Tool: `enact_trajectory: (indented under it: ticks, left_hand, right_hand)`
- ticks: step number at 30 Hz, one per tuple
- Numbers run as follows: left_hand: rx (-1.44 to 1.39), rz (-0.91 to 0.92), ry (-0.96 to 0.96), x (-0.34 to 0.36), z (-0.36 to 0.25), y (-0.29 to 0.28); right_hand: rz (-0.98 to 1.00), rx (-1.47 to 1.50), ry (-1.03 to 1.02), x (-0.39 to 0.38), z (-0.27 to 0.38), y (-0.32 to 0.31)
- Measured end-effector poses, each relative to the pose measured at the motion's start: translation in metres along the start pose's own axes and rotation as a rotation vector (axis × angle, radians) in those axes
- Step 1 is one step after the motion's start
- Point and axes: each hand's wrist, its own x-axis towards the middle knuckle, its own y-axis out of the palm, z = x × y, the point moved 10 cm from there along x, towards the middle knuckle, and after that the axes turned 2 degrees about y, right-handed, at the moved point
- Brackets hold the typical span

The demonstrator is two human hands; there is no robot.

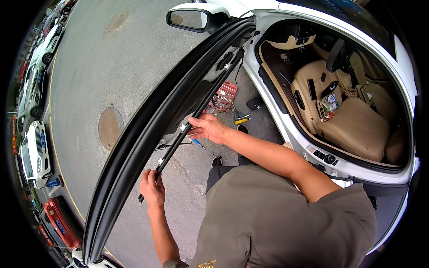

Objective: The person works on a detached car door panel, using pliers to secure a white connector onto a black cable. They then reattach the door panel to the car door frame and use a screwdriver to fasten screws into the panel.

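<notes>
A long black trim strip [172, 148] with white clips [182, 127] along it runs beside the inner face of the open car door [134, 145]. My left hand [153, 188] is closed around the strip close to its lower end. Farther up, my right hand [208, 128] pinches the same strip between thumb and fingers, just by a white clip. Toward the hinge side, the strip's far part lies along the door's inner panel. Whether any clip sits in the door cannot be made out.
On the ground beyond my right hand lie a red socket-tool case [225, 93], a yellow-handled tool [242, 121] and a blue-handled tool [198, 143]. The white car's beige front seat [353, 129] holds loose items. A side mirror [190, 19] juts out beyond the door.
</notes>
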Motion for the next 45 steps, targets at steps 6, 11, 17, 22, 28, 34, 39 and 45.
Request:
enact_trajectory:
  ticks: [6,11,17,22,28,34,39,45]
  left_hand:
    - [-0.154,0.046,-0.250,-0.025,-0.013,0.031]
    - [-0.426,0.457,-0.481,-0.053,-0.014,0.100]
    - [-0.466,0.590,-0.264,-0.013,-0.046,0.125]
    - [-0.660,0.512,-0.339,0.032,-0.054,0.131]
    - [-0.762,0.652,-0.323,0.036,-0.069,0.162]
    - [-0.790,0.713,-0.344,0.001,-0.063,0.205]
    - [-0.886,0.790,-0.346,-0.016,-0.069,0.213]
    - [-0.908,0.685,-0.363,-0.022,-0.047,0.204]
  right_hand:
    - [0.056,-0.031,0.118,-0.011,-0.001,-0.027]
    - [0.050,-0.155,0.109,-0.014,0.003,-0.052]
    - [0.014,-0.545,0.139,-0.015,-0.002,-0.098]
    - [-0.014,-0.745,0.135,-0.017,-0.013,-0.106]
    - [-0.010,-0.715,0.109,-0.028,-0.024,-0.100]
    - [-0.001,-0.520,0.101,-0.043,-0.026,-0.093]
    - [0.088,-0.377,0.074,-0.051,-0.020,-0.078]
    - [0.195,-0.249,0.053,-0.050,-0.016,-0.053]
